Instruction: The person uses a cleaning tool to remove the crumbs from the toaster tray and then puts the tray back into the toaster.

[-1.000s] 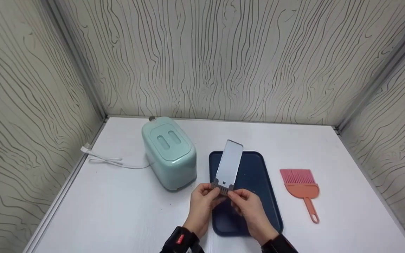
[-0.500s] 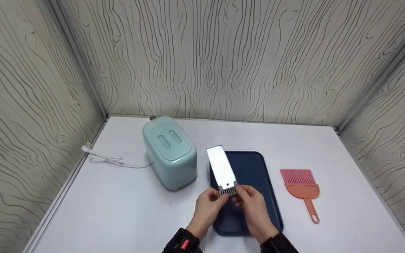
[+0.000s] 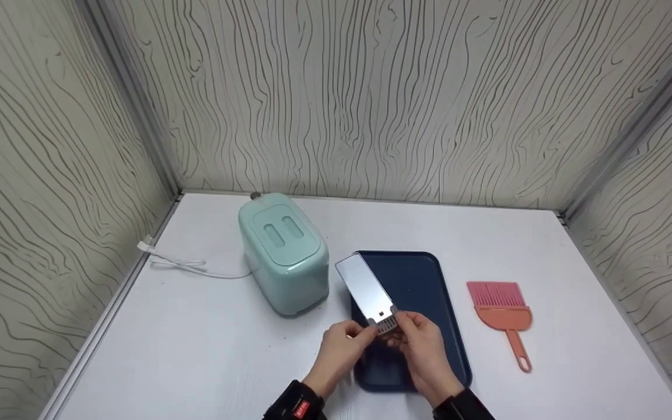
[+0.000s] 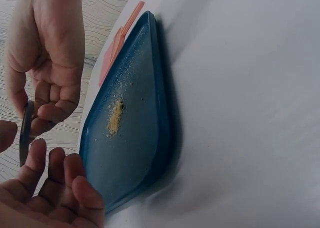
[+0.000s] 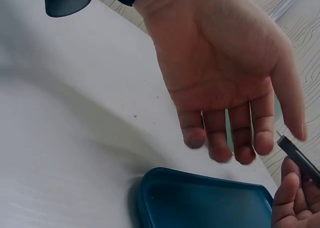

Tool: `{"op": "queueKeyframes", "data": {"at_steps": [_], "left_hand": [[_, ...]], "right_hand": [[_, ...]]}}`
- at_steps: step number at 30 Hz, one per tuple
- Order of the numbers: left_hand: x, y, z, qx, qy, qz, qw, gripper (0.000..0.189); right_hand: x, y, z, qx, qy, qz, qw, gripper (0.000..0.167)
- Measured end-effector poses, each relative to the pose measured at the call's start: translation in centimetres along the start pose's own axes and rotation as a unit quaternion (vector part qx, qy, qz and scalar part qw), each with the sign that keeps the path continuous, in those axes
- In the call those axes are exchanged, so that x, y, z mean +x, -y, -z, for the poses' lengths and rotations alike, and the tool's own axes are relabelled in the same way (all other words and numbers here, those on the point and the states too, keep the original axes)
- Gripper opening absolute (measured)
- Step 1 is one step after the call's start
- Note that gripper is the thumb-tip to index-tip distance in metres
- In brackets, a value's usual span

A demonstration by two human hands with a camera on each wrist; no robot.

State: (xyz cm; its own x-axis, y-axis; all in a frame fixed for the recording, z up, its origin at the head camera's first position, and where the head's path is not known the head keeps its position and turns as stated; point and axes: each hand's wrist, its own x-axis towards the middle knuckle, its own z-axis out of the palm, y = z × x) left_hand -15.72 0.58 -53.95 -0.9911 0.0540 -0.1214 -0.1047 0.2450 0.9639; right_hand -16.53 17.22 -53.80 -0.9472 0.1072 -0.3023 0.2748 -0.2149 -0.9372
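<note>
Both hands pinch the grey slotted end of a long, flat, mirror-like crumb tray (image 3: 365,286), held over the left side of a dark blue serving tray (image 3: 412,277). My left hand (image 3: 340,349) grips its left corner between thumb and fingers. At the right corner is my right hand (image 3: 423,350), thumb on top. The crumb tray's far end points up and left, past the blue tray's edge. In the left wrist view it appears edge-on as a thin dark strip. A small heap of yellowish crumbs (image 4: 115,118) lies on the blue tray, with finer specks around it.
A mint-green toaster (image 3: 289,262) with a covered top stands to the left. Its white cord (image 3: 178,264) runs left across the table. An orange brush (image 3: 502,318) with pink bristles lies right of the blue tray. Patterned walls (image 3: 371,105) enclose the white table (image 3: 213,338).
The crumb tray's far end has swung from upper right to upper left and lowered. Both hands have shifted slightly right and nearer the person, still gripping the slotted end.
</note>
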Motion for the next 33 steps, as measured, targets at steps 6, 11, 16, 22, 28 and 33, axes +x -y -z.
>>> {"op": "queueKeyframes", "data": {"at_steps": [6, 11, 16, 22, 28, 33], "left_hand": [[0.9, -2.1, 3.8, 0.079, -0.026, -0.140, 0.9867, 0.019], [2.1, -4.8, 6.9, 0.097, -0.094, -0.263, 0.9553, 0.005], [3.9, -6.2, 9.5, 0.147, -0.185, -0.325, 0.9156, 0.004], [6.3, -5.9, 11.9, 0.204, -0.232, -0.265, 0.9135, 0.018], [8.1, -5.0, 13.4, 0.243, -0.196, -0.114, 0.9431, 0.048], [9.1, -4.1, 13.8, 0.251, -0.170, -0.057, 0.9513, 0.059]], "right_hand": [[-0.3, -0.5, 0.6, -0.014, 0.000, -0.009, 0.9999, 0.031], [-0.8, -0.9, 0.7, -0.030, 0.010, -0.022, 0.9992, 0.029], [-1.3, -1.3, 0.7, -0.044, 0.025, -0.037, 0.9980, 0.026], [-1.6, -1.8, 0.4, -0.050, 0.048, -0.055, 0.9961, 0.017], [-2.1, -2.1, 0.0, -0.059, 0.071, -0.073, 0.9931, 0.027], [-2.3, -2.4, -0.5, -0.052, 0.091, -0.080, 0.9913, 0.027]]}}
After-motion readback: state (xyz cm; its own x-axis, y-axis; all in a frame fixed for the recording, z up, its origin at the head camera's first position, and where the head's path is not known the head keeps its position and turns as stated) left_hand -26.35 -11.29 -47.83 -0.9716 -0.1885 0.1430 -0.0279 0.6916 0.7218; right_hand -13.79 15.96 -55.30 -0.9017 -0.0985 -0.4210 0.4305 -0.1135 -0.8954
